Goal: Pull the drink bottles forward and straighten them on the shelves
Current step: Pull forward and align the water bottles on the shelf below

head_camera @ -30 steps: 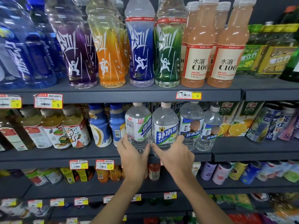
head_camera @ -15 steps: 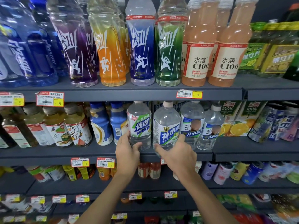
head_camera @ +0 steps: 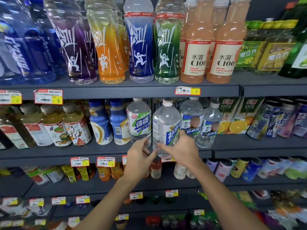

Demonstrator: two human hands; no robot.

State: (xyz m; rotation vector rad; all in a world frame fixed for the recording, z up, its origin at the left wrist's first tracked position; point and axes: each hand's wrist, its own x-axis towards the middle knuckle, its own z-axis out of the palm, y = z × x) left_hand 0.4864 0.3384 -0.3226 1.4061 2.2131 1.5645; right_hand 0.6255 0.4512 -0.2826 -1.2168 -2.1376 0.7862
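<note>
Clear bottle (head_camera: 166, 127), blue-labelled: upright, forward of its row, base at front edge of middle shelf (head_camera: 99, 151), just beside green-labelled bottle (head_camera: 139, 123). Gripped low by right hand (head_camera: 181, 151), fingers (head_camera: 183, 135) wrapped round right side. Left hand (head_camera: 139, 155) curled against base, lower left.

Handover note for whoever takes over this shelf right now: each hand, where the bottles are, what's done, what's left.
Right hand: grips the blue-label bottle low on its body.
Left hand: fingers curled at the foot of the green-label bottle, thumb by the blue-label one; grip unclear.
Bottles: the blue-label bottle is forward at the lip of the middle shelf, its label turned partly sideways. The green-label bottle and the two clear bottles to its right sit further back.
Done: blue-label bottle pulled forward.
Left: probably square its label, then bring the neighbours level.
</note>
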